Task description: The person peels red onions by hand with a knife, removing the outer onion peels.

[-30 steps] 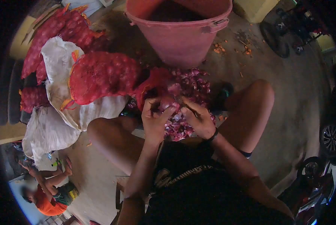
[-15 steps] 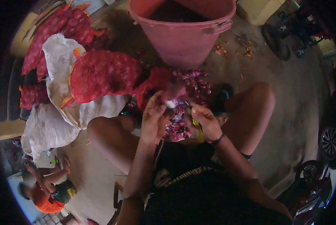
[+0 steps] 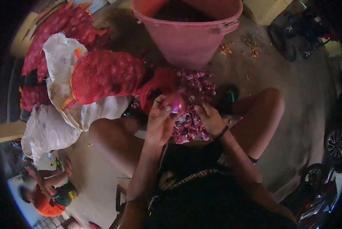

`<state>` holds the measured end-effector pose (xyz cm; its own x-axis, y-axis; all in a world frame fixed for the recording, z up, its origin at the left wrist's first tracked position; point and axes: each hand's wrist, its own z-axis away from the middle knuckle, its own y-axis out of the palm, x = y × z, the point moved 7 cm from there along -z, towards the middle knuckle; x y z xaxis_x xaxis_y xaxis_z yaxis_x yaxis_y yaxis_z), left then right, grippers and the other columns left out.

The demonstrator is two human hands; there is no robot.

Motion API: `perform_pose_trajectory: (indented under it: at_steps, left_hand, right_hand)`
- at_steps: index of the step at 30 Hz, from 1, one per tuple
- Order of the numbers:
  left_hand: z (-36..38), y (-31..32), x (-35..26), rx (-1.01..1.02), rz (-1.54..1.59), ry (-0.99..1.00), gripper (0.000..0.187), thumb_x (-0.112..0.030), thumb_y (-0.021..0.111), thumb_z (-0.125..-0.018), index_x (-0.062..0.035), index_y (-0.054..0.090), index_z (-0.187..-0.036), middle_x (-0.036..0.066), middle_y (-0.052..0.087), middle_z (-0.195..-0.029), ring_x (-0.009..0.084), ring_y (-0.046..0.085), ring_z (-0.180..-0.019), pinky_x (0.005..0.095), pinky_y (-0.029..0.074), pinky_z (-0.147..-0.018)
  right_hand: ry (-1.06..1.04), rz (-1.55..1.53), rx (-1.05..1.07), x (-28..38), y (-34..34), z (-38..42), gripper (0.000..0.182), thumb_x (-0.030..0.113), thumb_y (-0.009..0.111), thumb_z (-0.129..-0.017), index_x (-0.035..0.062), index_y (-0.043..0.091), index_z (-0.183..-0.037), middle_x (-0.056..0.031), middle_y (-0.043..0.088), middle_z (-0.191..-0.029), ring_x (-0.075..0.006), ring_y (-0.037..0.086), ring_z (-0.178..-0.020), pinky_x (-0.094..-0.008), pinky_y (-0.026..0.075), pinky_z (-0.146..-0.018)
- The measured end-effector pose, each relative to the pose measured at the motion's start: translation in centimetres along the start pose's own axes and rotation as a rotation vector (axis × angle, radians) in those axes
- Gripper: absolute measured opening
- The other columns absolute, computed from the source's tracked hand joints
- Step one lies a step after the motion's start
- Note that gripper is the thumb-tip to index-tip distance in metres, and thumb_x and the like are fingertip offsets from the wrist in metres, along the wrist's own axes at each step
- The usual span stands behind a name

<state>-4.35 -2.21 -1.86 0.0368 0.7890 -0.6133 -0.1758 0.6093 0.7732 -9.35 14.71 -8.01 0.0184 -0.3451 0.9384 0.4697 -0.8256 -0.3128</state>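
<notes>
A red onion (image 3: pixel 176 104) with shiny pink-purple skin sits in the fingers of my left hand (image 3: pixel 159 122), which is closed around its near left side. Just to the right, my right hand (image 3: pixel 211 120) is closed, thumb against fingers, on a small knife. The knife's yellow handle is hidden in the palm now, and the blade is too dark to make out clearly. Below and beyond both hands lies a heap of purple onion skins and pieces (image 3: pixel 190 128). An open red mesh sack (image 3: pixel 146 93) lies right beside my left hand.
A big pink tub (image 3: pixel 190 44) stands beyond the heap. Full red mesh sacks of onions (image 3: pixel 108 76) and white woven sacks (image 3: pixel 50 129) lie to the left. Another person (image 3: pixel 50 191) sits at lower left. Motorbikes (image 3: pixel 316 183) stand along the right.
The onion has turned in my left hand: a pale area showed before, glossy purple skin now. My right hand has shifted slightly right and rotated, hiding the yellow handle.
</notes>
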Motion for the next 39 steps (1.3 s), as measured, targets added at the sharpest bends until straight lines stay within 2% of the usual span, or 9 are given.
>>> perform_pose_trajectory:
  at_steps: [4, 6, 13, 19, 26, 31, 34, 37, 39]
  left_hand:
    - [-0.3, 0.2, 0.4, -0.118, 0.06, 0.009, 0.03, -0.007, 0.063, -0.092, -0.0096, 0.046, -0.117, 0.008, 0.058, -0.118, 0.0213, 0.058, -0.113, 0.0431, 0.047, -0.1]
    - [-0.3, 0.3, 0.7, -0.15, 0.045, 0.014, 0.029, -0.006, 0.063, -0.092, -0.0099, 0.046, -0.115, 0.007, 0.06, -0.113, 0.0199, 0.06, -0.108, 0.0407, 0.049, -0.095]
    - [0.0, 0.5, 0.9, -0.203, 0.007, 0.011, 0.029, -0.003, 0.063, -0.091, -0.0094, 0.047, -0.115, 0.007, 0.061, -0.11, 0.0174, 0.062, -0.1, 0.0345, 0.053, -0.088]
    - [0.0, 1.1, 1.0, -0.194, -0.008, 0.042, 0.032, -0.001, 0.063, -0.09, -0.0088, 0.047, -0.117, 0.009, 0.06, -0.114, 0.0202, 0.061, -0.105, 0.0364, 0.051, -0.095]
    - [0.0, 0.8, 1.0, -0.162, 0.023, 0.047, 0.037, 0.001, 0.064, -0.089, -0.0084, 0.047, -0.12, 0.008, 0.06, -0.115, 0.0202, 0.061, -0.106, 0.0377, 0.051, -0.095]
    - [0.0, 1.0, 0.9, -0.173, -0.006, 0.066, 0.037, 0.002, 0.063, -0.089, -0.0085, 0.046, -0.12, 0.009, 0.06, -0.114, 0.0197, 0.061, -0.106, 0.0379, 0.051, -0.094]
    - [-0.1, 1.2, 1.0, -0.15, -0.019, 0.051, 0.039, 0.001, 0.064, -0.088, -0.009, 0.045, -0.12, 0.009, 0.059, -0.116, 0.0205, 0.06, -0.107, 0.0382, 0.051, -0.095]
    - [0.2, 1.5, 1.0, -0.105, 0.018, 0.032, 0.041, -0.001, 0.066, -0.087, -0.0091, 0.045, -0.121, 0.009, 0.057, -0.121, 0.0217, 0.059, -0.109, 0.0389, 0.05, -0.097]
    - [0.4, 1.9, 0.9, -0.031, 0.063, 0.011, 0.042, -0.001, 0.066, -0.086, -0.0088, 0.045, -0.121, 0.01, 0.055, -0.125, 0.0225, 0.057, -0.114, 0.0399, 0.049, -0.099]
  right_hand:
    - [0.008, 0.097, 0.035, 5.2, 0.0, 1.5, 0.055, 0.028, 0.05, -0.1, 0.0041, 0.034, -0.147, -0.027, 0.055, -0.129, -0.0385, 0.061, -0.11, -0.039, 0.05, -0.09]
    - [-0.246, 0.13, -0.109, 8.2, 0.3, 2.4, 0.055, 0.027, 0.05, -0.1, 0.0043, 0.035, -0.147, -0.026, 0.057, -0.127, -0.0396, 0.061, -0.109, -0.0409, 0.051, -0.089]
    - [-0.442, 0.163, -0.134, 11.2, 0.5, 2.6, 0.052, 0.017, 0.054, -0.098, 0.0057, 0.038, -0.146, -0.0241, 0.06, -0.121, -0.04, 0.062, -0.106, -0.0422, 0.052, -0.086]
    - [-0.324, 0.17, -0.13, 10.4, -0.6, 2.2, 0.049, 0.014, 0.055, -0.096, 0.0047, 0.044, -0.143, -0.0228, 0.062, -0.118, -0.0377, 0.063, -0.104, -0.0394, 0.051, -0.087]
    - [-0.475, 0.048, -0.202, 12.1, -0.6, 2.9, 0.049, 0.013, 0.056, -0.096, 0.0041, 0.044, -0.143, -0.0198, 0.064, -0.106, -0.0358, 0.063, -0.093, -0.041, 0.049, -0.087]
    - [-0.302, 0.109, -0.048, 11.7, -0.3, 2.4, 0.047, 0.013, 0.057, -0.096, 0.0046, 0.047, -0.141, -0.0198, 0.064, -0.111, -0.037, 0.062, -0.09, -0.0421, 0.049, -0.085]
    - [-0.383, 0.159, -0.11, 11.3, -0.5, 2.5, 0.045, 0.012, 0.057, -0.095, 0.0048, 0.05, -0.139, -0.0199, 0.064, -0.107, -0.0343, 0.064, -0.085, -0.0388, 0.051, -0.079]
    - [-0.432, 0.027, -0.24, 10.9, -1.5, 2.6, 0.042, 0.011, 0.056, -0.096, 0.0016, 0.052, -0.136, -0.0177, 0.065, -0.105, -0.0298, 0.065, -0.083, -0.0363, 0.05, -0.077]
    - [-0.247, -0.177, -0.178, 9.8, -1.8, 2.3, 0.041, 0.013, 0.053, -0.098, -0.0007, 0.052, -0.136, -0.0165, 0.066, -0.108, -0.026, 0.065, -0.085, -0.0362, 0.05, -0.078]
